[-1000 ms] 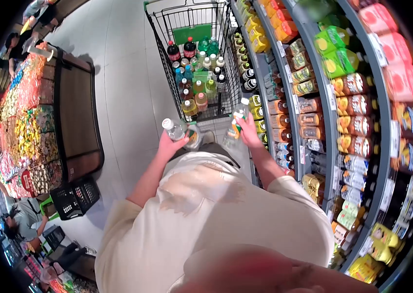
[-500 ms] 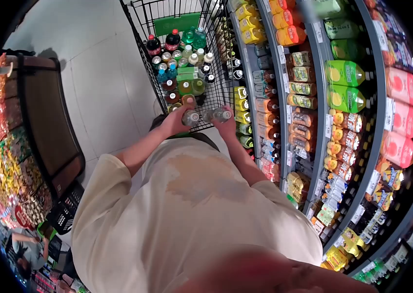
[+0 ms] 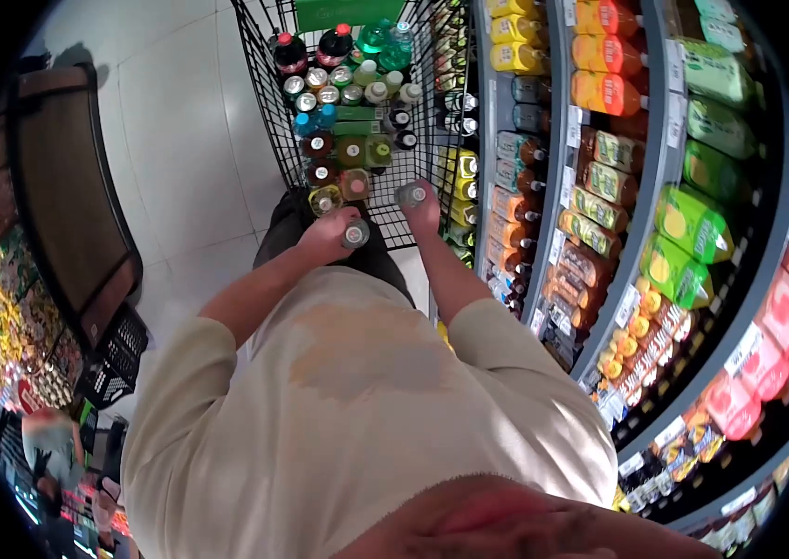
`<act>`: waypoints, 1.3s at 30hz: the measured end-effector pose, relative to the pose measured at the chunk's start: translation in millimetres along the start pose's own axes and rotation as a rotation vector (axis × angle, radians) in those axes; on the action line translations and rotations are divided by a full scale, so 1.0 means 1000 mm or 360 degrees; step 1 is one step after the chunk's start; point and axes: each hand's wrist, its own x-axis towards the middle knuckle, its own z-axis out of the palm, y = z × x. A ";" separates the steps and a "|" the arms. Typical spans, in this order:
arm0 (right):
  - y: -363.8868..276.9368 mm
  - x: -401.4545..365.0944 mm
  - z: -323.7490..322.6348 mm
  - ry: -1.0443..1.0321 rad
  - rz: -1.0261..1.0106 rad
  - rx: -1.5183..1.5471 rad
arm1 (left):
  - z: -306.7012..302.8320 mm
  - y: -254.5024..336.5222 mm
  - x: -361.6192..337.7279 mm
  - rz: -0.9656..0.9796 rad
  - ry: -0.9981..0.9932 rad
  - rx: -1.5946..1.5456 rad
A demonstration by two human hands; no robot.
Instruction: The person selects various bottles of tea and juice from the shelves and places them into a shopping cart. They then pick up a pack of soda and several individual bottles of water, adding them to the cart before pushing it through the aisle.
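Observation:
My left hand (image 3: 325, 239) is closed around a clear bottle (image 3: 354, 234), held in front of my waist near the cart's near end, cap toward me. In my right hand (image 3: 424, 212) is another clear bottle (image 3: 409, 194), over the near right part of the wire shopping cart (image 3: 267, 116). Inside the cart stand several drinks: dark cola bottles with red caps (image 3: 291, 54), green bottles (image 3: 374, 39), cans (image 3: 328, 94), blue-capped bottles (image 3: 326, 115), brown drinks (image 3: 317, 144) and a green box (image 3: 354, 119). Bare wire floor (image 3: 391, 185) shows beside them.
Drink shelves (image 3: 553, 186) run close along the right, with green bottles (image 3: 679, 270) and pink packs (image 3: 734, 401). On the left stand a brown-panelled display stand (image 3: 68, 205), a black basket (image 3: 115, 359) and piled wrapped goods (image 3: 7, 326). People are at the lower left.
My right hand has brought its bottle forward over the cart and turned it from sideways to more upright. The left bottle has shifted slightly toward me. My view has turned a little.

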 end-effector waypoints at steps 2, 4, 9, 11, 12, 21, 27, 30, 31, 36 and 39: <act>0.044 0.030 0.029 0.0010 0.0039 -0.0010 | 0.008 -0.003 -0.004 0.0005 0.0155 0.0017; 0.046 0.046 0.040 0.0055 0.0167 -0.0047 | 0.008 -0.002 0.000 -0.0129 0.0106 0.0086; 0.062 0.071 0.058 0.0135 0.0035 0.0217 | 0.024 0.001 0.023 -0.0229 0.0034 0.0137; 0.085 0.085 0.080 0.0278 -0.0151 0.0168 | 0.032 0.007 0.033 -0.0200 0.0075 0.0142; 0.076 0.089 0.074 0.0156 -0.0102 0.0269 | 0.048 0.003 0.036 -0.0254 0.0122 0.0045; 0.012 0.077 0.037 0.0171 0.0045 0.0334 | 0.072 0.007 0.059 -0.0170 0.0130 0.0045; 0.008 0.014 -0.025 -0.0009 -0.0079 0.0573 | 0.098 -0.003 0.100 -0.0319 0.0114 0.0085; 0.016 -0.017 -0.063 -0.0017 -0.0259 0.0498 | 0.113 -0.008 0.123 -0.0384 0.0028 0.0039; 0.027 -0.022 -0.071 0.0040 -0.0426 0.0327 | 0.119 -0.010 0.129 -0.0381 0.0033 0.0027; 0.056 -0.039 -0.091 0.0180 -0.0612 -0.0200 | 0.152 -0.015 0.154 -0.0527 0.0063 -0.0012; 0.082 -0.047 -0.068 0.0246 -0.0058 0.0227 | 0.172 -0.025 0.164 -0.0576 0.0167 -0.0002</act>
